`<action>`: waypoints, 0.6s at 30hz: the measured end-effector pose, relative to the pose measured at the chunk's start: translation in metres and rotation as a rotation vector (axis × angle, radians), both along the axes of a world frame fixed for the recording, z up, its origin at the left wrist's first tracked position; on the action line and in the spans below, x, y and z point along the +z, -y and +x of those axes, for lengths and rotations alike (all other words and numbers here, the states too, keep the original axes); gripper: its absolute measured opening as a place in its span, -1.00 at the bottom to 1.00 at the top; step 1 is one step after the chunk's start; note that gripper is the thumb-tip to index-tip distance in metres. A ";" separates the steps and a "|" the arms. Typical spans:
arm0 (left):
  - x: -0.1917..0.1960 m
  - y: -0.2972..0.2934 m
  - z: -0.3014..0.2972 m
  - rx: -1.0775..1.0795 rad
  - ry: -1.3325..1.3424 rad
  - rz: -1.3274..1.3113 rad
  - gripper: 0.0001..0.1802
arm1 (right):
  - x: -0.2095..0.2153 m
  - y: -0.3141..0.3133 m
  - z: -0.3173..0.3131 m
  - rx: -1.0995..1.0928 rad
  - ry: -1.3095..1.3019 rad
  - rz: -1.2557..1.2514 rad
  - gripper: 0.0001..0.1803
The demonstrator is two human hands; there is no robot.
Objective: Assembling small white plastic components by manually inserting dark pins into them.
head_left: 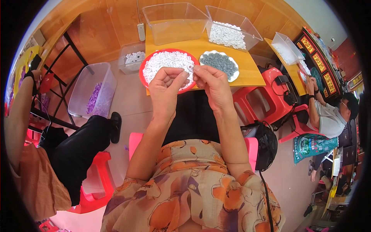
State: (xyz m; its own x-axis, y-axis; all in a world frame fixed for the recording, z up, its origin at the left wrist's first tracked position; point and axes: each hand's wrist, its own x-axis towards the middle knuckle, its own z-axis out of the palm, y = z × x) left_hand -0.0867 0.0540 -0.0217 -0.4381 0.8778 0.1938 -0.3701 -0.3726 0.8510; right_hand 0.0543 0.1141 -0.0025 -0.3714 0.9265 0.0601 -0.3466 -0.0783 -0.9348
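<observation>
White plastic ring [189, 68] pinched between fingertips of left hand [165, 86] and right hand [213, 86], above red plate [148, 61].

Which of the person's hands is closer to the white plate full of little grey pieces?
The right hand. It is just below and left of the white plate of grey pieces, nearly at its rim. The left hand is farther left, over the red plate of white pieces.

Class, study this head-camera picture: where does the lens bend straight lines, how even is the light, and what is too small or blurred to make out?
Head view: the table edges bow and a black rim rings the picture; light is soft and even, with mild glare on the clear bins; the small white piece between left hand and right hand is too tiny to identify.
</observation>
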 end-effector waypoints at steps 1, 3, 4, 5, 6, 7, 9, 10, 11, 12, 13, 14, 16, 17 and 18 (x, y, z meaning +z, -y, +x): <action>0.001 0.000 0.000 0.014 -0.014 0.002 -0.87 | 0.002 0.002 -0.001 -0.032 0.020 0.021 -0.80; 0.004 0.001 0.001 0.029 -0.022 0.010 -0.87 | 0.003 0.006 -0.004 -0.044 0.030 0.060 -0.80; 0.005 0.002 0.002 0.043 -0.031 0.018 -0.88 | 0.003 0.007 -0.004 -0.058 0.040 0.100 -0.79; 0.004 0.002 0.002 0.043 -0.030 0.019 -0.88 | 0.003 0.007 -0.005 -0.058 0.040 0.100 -0.79; 0.004 0.001 0.002 0.050 -0.031 0.031 -0.88 | 0.003 0.007 -0.006 -0.067 0.037 0.125 -0.79; 0.004 0.001 0.003 0.057 -0.032 0.042 -0.88 | 0.003 0.008 -0.006 -0.076 0.033 0.150 -0.79; 0.003 0.001 0.003 0.054 -0.033 0.039 -0.89 | 0.004 0.010 -0.006 -0.077 0.042 0.174 -0.79; 0.003 0.002 0.004 0.053 -0.033 0.034 -0.89 | 0.004 0.011 -0.007 -0.078 0.051 0.197 -0.79; 0.003 0.002 0.003 0.053 -0.034 0.034 -0.89 | 0.004 0.012 -0.007 -0.078 0.051 0.196 -0.79; 0.003 0.002 0.003 0.063 -0.037 0.048 -0.89 | 0.004 0.012 -0.008 -0.085 0.060 0.209 -0.80; 0.002 0.002 0.004 0.071 -0.041 0.063 -0.89 | 0.004 0.013 -0.008 -0.094 0.069 0.221 -0.81; 0.002 0.002 0.003 0.070 -0.041 0.062 -0.89 | 0.003 0.013 -0.009 -0.095 0.069 0.221 -0.81; 0.003 0.004 0.003 0.070 -0.053 0.042 -0.89 | 0.002 0.014 -0.009 -0.102 0.071 0.250 -0.81; 0.004 0.004 0.004 0.070 -0.053 0.042 -0.89 | 0.002 0.014 -0.009 -0.102 0.071 0.249 -0.81; 0.005 0.004 0.004 0.071 -0.044 0.035 -0.89 | 0.002 0.015 -0.008 -0.122 0.135 0.320 -0.81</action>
